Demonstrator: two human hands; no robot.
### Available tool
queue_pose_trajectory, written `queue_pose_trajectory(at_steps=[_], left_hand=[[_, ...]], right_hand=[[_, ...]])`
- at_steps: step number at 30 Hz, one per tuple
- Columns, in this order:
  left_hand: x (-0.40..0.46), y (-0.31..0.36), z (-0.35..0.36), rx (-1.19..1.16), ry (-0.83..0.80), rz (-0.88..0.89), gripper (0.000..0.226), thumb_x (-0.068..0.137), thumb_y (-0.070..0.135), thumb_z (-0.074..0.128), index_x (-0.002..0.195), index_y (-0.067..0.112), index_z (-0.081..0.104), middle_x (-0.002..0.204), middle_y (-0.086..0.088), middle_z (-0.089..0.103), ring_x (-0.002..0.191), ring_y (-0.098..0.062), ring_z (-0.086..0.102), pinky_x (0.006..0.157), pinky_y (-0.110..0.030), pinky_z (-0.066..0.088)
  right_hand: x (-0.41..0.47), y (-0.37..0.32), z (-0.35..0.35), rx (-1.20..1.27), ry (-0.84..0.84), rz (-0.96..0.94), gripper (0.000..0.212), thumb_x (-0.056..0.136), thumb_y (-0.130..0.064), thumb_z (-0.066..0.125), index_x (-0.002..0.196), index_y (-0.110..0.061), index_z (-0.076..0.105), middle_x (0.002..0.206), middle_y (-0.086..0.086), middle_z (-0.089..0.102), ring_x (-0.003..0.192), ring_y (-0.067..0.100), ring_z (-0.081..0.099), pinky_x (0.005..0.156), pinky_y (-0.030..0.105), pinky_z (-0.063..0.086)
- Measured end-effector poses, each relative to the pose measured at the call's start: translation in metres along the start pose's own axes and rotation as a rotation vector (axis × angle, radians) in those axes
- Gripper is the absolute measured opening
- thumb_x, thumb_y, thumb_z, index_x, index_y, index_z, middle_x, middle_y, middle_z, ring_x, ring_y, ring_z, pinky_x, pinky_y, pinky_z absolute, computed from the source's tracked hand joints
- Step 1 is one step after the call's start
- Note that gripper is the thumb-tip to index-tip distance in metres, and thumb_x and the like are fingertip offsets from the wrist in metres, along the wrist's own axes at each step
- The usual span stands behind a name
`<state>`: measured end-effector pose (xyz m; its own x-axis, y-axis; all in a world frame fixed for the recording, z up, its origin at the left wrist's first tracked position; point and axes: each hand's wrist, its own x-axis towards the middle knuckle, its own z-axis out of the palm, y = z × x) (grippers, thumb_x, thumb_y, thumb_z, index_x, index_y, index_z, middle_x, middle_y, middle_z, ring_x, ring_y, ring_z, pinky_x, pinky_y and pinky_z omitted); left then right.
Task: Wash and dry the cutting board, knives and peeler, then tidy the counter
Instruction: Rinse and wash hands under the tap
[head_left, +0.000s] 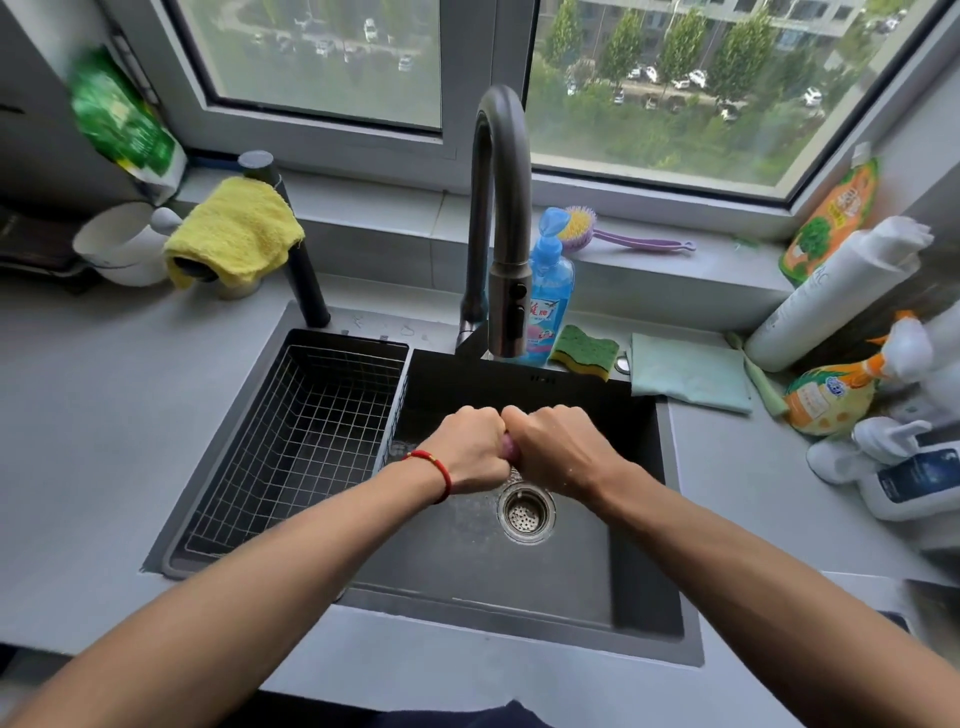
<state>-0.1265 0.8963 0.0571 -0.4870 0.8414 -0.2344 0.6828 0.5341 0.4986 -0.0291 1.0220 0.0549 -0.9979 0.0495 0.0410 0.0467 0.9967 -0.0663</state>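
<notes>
Both fists are pressed together over the dark sink (639, 587), just above the drain strainer (525, 514). My left hand (465, 449), with a red cord at the wrist, and my right hand (558, 447) are each closed around a small pinkish-purple thing (510, 448), probably a wrung cloth. Only a sliver of it shows between the knuckles. Water drips from it toward the drain. The faucet spout (508, 312) hangs behind my hands. No cutting board, knife or peeler is visible.
A wire basket (301, 441) fills the sink's left part. Blue dish soap (548, 296), a green-yellow sponge (584, 351) and a pale green cloth (688, 374) lie behind the sink. A yellow towel (234, 231) sits at back left. Bottles (831, 296) crowd the right.
</notes>
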Motion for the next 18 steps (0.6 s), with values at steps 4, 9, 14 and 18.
queue_pose_trajectory(at_steps=[4, 9, 14, 18], left_hand=[[-0.015, 0.016, 0.010, -0.076, 0.191, -0.057, 0.016, 0.073, 0.029, 0.057, 0.065, 0.021, 0.046, 0.058, 0.002, 0.050, 0.057, -0.027, 0.046, 0.057, -0.029, 0.035], [-0.026, -0.002, 0.065, -0.419, -0.288, -0.214, 0.026, 0.085, 0.030, 0.070, 0.106, 0.016, 0.063, 0.104, -0.006, 0.070, 0.095, -0.022, 0.064, 0.086, -0.039, 0.054], [-0.040, -0.031, 0.073, -0.572, -0.096, -0.156, 0.018, 0.095, 0.028, 0.068, 0.110, 0.019, 0.070, 0.099, 0.000, 0.072, 0.089, -0.013, 0.068, 0.081, -0.031, 0.058], [-0.044, -0.035, 0.051, -0.514, 0.109, -0.028, 0.014, 0.091, 0.019, 0.073, 0.102, 0.023, 0.066, 0.106, 0.001, 0.062, 0.094, -0.012, 0.063, 0.080, -0.025, 0.054]], right_hand=[[-0.017, 0.007, -0.015, -0.048, 0.212, 0.030, 0.028, 0.075, -0.033, 0.072, 0.073, -0.023, 0.046, 0.060, -0.004, 0.054, 0.044, 0.023, 0.052, 0.038, 0.028, 0.030], [-0.057, -0.013, 0.053, 0.244, -0.366, 0.492, 0.042, 0.081, -0.041, 0.072, 0.110, -0.021, 0.049, 0.110, 0.004, 0.059, 0.099, 0.032, 0.064, 0.077, 0.041, 0.050], [-0.070, 0.005, 0.059, 0.621, -0.472, 0.450, 0.046, 0.066, -0.057, 0.086, 0.085, -0.026, 0.057, 0.083, -0.006, 0.064, 0.074, 0.015, 0.060, 0.063, 0.033, 0.045], [-0.077, 0.003, 0.046, 1.192, -0.541, 0.512, 0.050, 0.080, -0.069, 0.071, 0.087, -0.020, 0.076, 0.084, 0.004, 0.076, 0.081, 0.017, 0.072, 0.078, 0.032, 0.058]])
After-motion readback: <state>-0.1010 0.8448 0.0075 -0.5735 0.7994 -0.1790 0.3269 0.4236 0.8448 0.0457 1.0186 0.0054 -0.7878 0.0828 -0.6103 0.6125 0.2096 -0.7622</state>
